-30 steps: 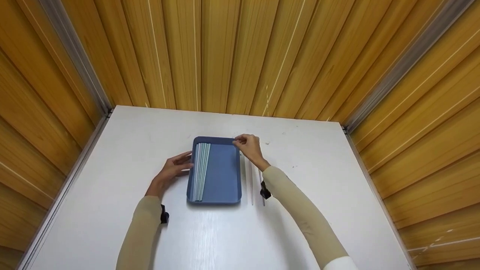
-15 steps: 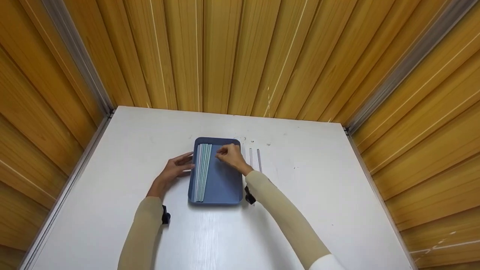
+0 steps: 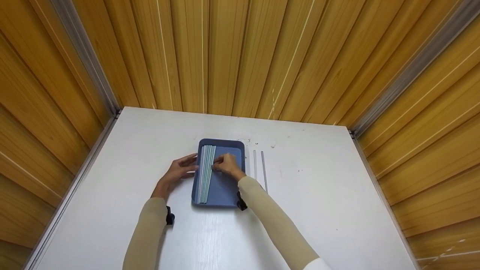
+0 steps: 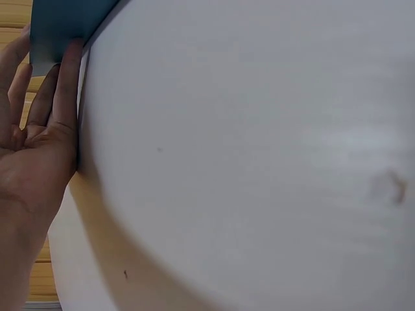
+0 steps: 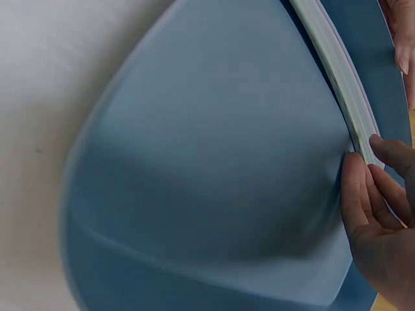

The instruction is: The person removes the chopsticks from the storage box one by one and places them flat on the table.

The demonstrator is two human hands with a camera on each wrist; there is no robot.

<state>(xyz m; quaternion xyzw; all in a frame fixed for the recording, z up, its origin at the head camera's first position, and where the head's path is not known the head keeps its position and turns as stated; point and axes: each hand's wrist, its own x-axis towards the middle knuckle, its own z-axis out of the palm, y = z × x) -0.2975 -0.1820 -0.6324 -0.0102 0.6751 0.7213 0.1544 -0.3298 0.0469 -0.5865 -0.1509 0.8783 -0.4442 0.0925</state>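
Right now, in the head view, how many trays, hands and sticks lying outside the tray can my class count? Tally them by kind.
Trays: 1, blue tray
Hands: 2, left hand and right hand
Sticks outside: 2, pale stick and darker stick
Total: 5

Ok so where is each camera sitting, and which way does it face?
Head: on the person's head, facing forward and down at the blue tray; both sleeves, left hand and right hand show.
Left wrist: on that wrist, facing the tray's side and white table; the left hand shows.
Right wrist: on that wrist, facing into the tray at the sticks; the right hand and some left fingers show.
Shared: head and right wrist show the sticks.
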